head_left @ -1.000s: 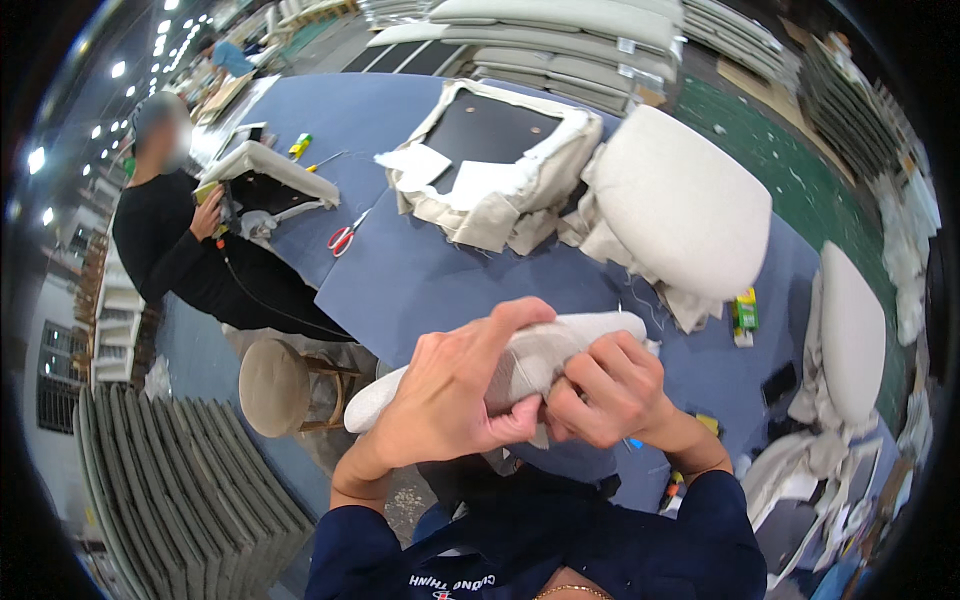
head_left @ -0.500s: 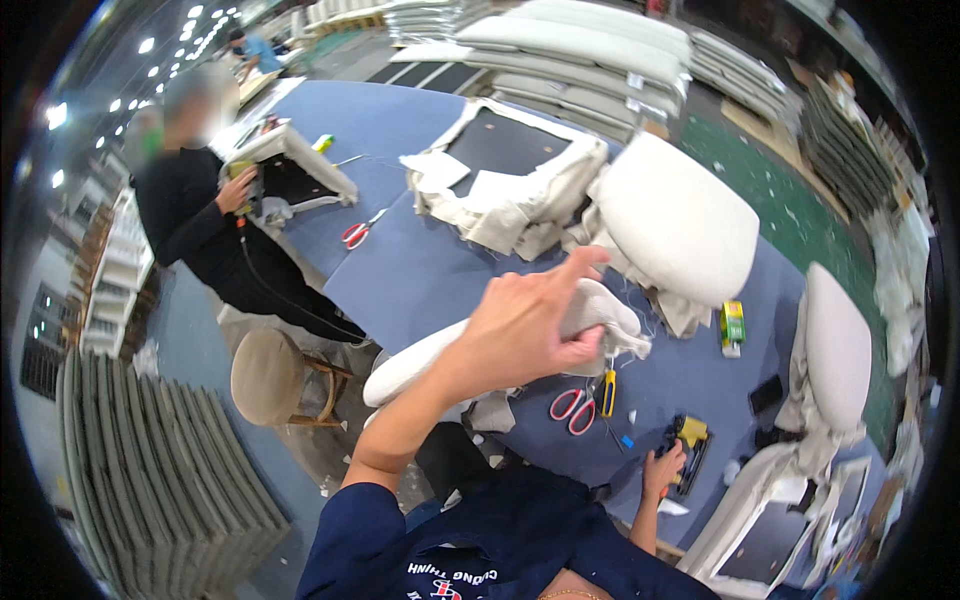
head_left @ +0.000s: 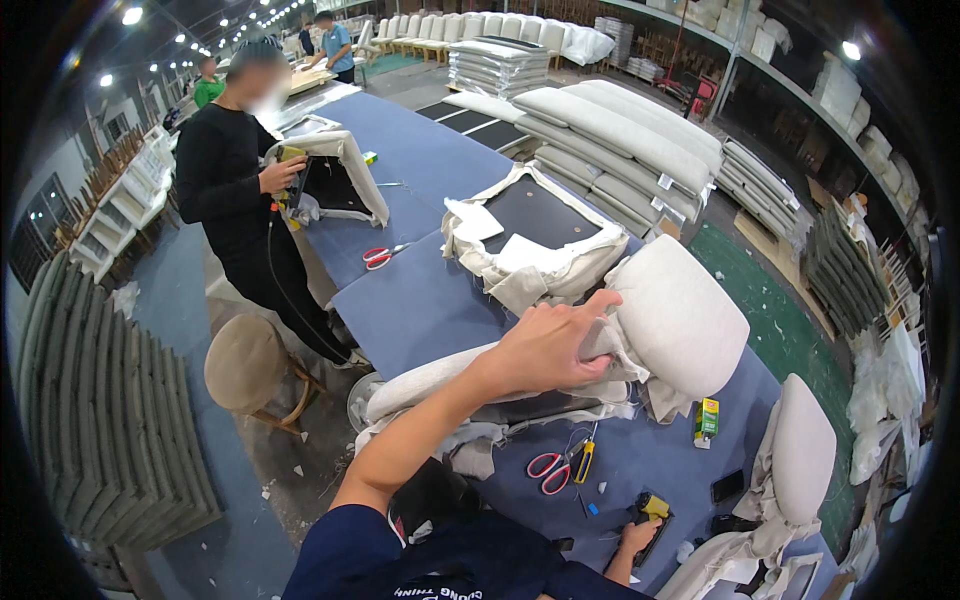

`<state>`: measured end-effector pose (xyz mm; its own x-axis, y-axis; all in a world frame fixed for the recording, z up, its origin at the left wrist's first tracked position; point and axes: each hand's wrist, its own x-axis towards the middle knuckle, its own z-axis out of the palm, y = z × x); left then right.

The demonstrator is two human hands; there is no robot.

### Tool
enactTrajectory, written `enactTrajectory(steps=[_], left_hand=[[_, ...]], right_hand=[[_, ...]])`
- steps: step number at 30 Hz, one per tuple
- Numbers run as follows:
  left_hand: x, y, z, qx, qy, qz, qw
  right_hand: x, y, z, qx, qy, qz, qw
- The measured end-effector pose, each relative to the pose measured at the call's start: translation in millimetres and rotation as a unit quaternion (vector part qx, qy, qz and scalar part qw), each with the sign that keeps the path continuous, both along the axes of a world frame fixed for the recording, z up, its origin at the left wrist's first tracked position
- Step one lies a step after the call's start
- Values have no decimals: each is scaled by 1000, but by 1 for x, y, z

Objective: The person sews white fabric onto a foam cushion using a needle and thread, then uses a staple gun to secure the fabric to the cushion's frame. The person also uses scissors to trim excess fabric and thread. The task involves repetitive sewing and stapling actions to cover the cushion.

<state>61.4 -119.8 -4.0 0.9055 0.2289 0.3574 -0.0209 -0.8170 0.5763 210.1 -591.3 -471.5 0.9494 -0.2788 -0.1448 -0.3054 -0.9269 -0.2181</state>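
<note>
Your left hand [head_left: 555, 345] grips the cushion [head_left: 415, 385] beneath it, thumb and index parted around bunched fabric [head_left: 598, 343]; your right hand [head_left: 636, 538], nearer your body, curls around a staple gun [head_left: 655, 508]. Ideally, hold fabric taut, fingertips clear of the nose.

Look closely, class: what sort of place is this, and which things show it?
Probably an upholstery workshop: the left hand holds a cushion with loose fabric, pale pads are stacked beyond the blue table, and a row of pale chairs stands in the background.
</note>
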Motion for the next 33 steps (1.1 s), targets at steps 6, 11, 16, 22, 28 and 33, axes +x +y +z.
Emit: enactTrajectory(steps=[6, 11, 16, 22, 28, 33], left_hand=[[14, 1, 6, 12, 50, 5, 999], [17, 8, -1, 3, 15, 13, 1000], [19, -2, 8, -47, 44, -1, 998], [18, 0, 1, -22, -8, -5, 1000], [20, -3, 2, -17, 18, 2, 1000], [16, -3, 2, -5, 19, -1, 1000]], right_hand=[[54, -99, 41, 341, -81, 183, 918], [24, 55, 204, 602, 50, 45, 796], [0, 147, 330, 620, 23, 205, 757], [-24, 217, 452, 335, -346, 632, 607], [-20, 232, 456, 320, -291, 661, 614], [-19, 234, 458, 261, -322, 684, 600]])
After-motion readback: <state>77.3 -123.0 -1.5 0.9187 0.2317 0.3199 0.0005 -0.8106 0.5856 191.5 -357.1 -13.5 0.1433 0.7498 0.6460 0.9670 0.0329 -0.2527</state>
